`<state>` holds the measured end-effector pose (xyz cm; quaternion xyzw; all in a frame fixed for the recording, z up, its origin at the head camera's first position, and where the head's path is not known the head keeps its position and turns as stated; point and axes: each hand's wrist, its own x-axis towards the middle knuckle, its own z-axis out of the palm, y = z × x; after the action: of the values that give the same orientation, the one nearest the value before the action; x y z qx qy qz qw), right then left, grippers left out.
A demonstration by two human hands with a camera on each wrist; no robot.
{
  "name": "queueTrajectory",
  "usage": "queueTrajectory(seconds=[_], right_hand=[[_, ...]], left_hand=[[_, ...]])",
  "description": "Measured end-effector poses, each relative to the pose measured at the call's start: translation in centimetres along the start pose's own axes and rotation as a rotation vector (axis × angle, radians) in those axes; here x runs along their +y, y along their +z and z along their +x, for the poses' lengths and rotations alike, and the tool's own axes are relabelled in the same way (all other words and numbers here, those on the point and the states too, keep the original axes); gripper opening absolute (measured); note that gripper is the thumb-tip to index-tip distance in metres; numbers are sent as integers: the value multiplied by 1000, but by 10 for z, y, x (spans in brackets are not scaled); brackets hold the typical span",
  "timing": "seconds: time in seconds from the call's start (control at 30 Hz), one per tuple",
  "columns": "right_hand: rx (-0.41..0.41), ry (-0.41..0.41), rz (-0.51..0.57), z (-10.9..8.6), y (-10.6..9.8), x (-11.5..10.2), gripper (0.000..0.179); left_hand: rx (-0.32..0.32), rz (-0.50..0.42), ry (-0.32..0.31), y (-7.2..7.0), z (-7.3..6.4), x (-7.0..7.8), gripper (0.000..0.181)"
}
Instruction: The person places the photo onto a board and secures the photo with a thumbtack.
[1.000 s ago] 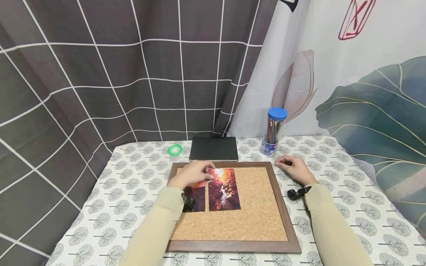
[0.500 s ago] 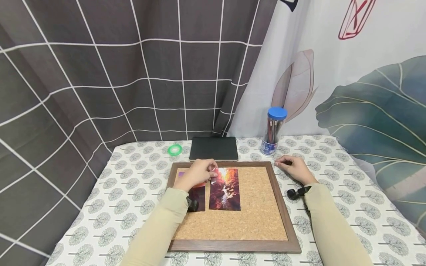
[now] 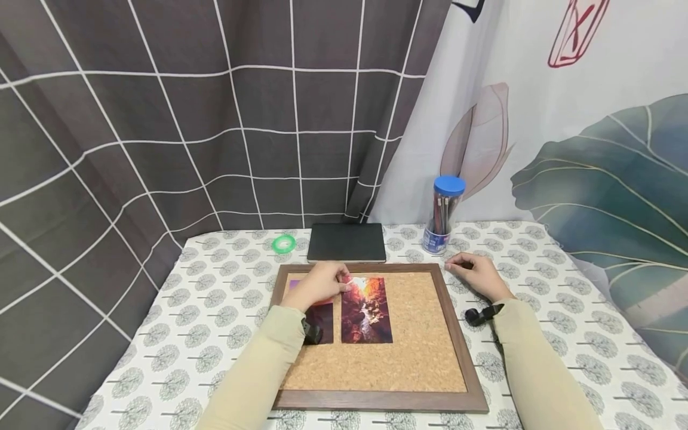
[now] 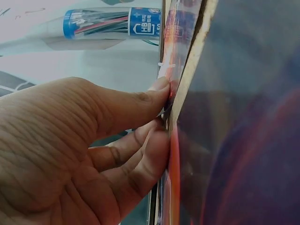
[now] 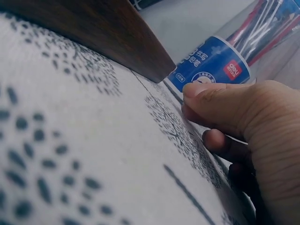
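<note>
Tablecloth (image 3: 177, 334): left hand (image 3: 322, 283) pinches photo (image 3: 368, 319); "HB" tub (image 4: 110, 23).

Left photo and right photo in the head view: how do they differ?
The left photo is partly hidden by the left arm; the right photo is mostly uncovered. The left photo shows a purple top corner; the right photo, a bright orange glow. Both are on the corkboard.
</note>
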<state>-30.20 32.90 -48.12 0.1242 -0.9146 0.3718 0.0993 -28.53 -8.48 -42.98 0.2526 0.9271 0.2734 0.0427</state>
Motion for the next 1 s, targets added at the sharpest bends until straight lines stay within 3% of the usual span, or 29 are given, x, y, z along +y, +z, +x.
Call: queueTrajectory(seconds=[0.23, 0.33, 0.7, 0.87, 1.0], right_hand=[[54, -1, 36, 4, 1, -10, 22], [33, -31, 61, 7, 1, -23, 21], [-169, -158, 148, 22, 11, -97, 11], [-264, -282, 113, 39, 32, -130, 6], [-348, -327, 128, 52, 55, -150, 5]], left_hand=[[19, 32, 53, -1, 2, -3, 17], [24, 33, 75, 0, 2, -4, 15], [-11, 70, 68, 8, -1, -6, 29], [-15, 80, 64, 6, -1, -6, 27], [-13, 84, 59, 4, 0, -6, 27]])
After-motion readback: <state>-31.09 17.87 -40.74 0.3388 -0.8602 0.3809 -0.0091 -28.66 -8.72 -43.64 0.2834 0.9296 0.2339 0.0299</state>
